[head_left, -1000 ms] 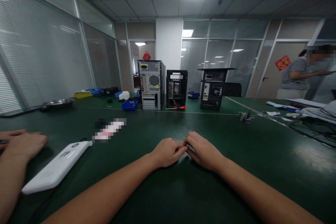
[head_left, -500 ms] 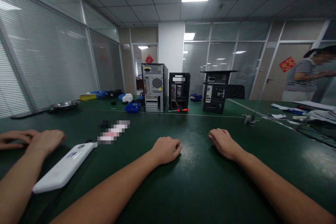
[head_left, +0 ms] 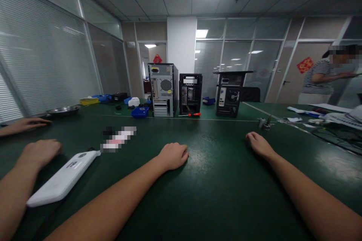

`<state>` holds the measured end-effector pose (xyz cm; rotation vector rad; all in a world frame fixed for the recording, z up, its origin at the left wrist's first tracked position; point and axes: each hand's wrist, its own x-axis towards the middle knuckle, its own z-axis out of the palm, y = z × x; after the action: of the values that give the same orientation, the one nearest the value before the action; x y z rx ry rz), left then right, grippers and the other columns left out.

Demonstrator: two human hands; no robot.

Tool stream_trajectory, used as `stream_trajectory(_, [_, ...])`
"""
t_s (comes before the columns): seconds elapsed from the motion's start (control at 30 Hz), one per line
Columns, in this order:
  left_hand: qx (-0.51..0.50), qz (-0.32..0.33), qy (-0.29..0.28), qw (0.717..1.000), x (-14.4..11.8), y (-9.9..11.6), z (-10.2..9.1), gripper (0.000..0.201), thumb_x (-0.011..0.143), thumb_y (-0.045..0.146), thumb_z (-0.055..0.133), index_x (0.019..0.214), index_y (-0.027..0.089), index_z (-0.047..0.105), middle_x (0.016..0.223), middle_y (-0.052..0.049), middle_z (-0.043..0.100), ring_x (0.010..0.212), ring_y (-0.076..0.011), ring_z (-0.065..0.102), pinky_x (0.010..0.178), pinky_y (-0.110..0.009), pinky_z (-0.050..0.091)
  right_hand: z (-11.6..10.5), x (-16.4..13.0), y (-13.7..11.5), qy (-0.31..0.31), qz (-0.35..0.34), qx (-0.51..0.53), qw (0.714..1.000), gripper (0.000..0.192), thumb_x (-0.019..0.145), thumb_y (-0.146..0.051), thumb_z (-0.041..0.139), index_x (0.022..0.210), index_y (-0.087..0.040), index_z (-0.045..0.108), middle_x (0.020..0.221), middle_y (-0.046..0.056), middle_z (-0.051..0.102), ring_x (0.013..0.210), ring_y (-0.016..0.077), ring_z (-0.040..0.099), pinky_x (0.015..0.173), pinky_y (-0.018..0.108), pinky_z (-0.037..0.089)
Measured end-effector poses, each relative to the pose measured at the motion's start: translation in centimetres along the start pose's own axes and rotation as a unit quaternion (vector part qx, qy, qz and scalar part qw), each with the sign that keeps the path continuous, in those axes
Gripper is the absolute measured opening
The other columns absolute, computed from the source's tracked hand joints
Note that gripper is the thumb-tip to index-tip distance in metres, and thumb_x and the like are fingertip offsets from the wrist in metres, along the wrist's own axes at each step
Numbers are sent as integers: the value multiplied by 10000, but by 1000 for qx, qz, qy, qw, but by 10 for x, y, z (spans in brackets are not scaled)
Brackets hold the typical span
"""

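Observation:
My left hand (head_left: 172, 156) rests on the green table (head_left: 220, 180) near the middle, fingers curled into a loose fist with nothing visible in it. Further right, my right hand (head_left: 257, 144) lies palm down on the bare surface, fingers relaxed and holding nothing. The two hands are well apart. A long white device (head_left: 62, 179) lies to the left of my left arm. Small metal parts (head_left: 264, 123) stand just beyond my right hand.
Another person's hands (head_left: 42, 150) rest at the left edge. At the back stand three computer cases (head_left: 163, 90), a red screwdriver (head_left: 190, 114), a blue bin (head_left: 140, 112) and a metal tray (head_left: 62, 110). A person (head_left: 322, 79) stands far right behind papers and cables (head_left: 339, 118).
My hands were touching at the table's middle; they have separated. My right hand slid far to the right, my left drew slightly left. The neighbour's far hand moved away to the left.

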<state>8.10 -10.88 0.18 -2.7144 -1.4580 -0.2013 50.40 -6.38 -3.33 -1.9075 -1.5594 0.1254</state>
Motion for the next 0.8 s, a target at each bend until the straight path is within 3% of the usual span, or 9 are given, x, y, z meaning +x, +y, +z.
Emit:
stream_trajectory(0.13, [3,-4,-2,1000,0,2,-2,365,941,461,391,885,210,650,852,-96,691,777,-249,663,717,-359,503,-9,0,-1,34,5,41,999,458,899,-491,373,1003,-187,699,1024,97,727,899,229,666,779,335,489])
stream_trajectory(0.33, [-12,7,-1,1000,-1,1,-3,350,943,455,403,882,212,646,833,-86,684,730,-234,653,676,-341,493,-43,-7,1,106,28,51,993,421,778,-489,620,1084,-220,728,1068,96,726,969,265,658,850,382,469])
stream_trajectory(0.5, [-10,12,-3,1000,-1,1,-3,357,944,460,390,883,214,641,836,-87,683,723,-232,646,663,-340,484,-54,-11,7,73,-1,9,997,447,756,-536,657,1008,-184,766,1041,145,726,962,304,651,829,410,458])
stream_trajectory(0.8, [-13,16,-5,1000,0,-1,-1,372,948,475,381,888,213,638,838,-82,682,723,-225,643,655,-329,479,-40,-6,7,18,-33,-37,999,393,788,-476,606,1058,-232,754,1023,74,741,921,275,669,810,389,490])
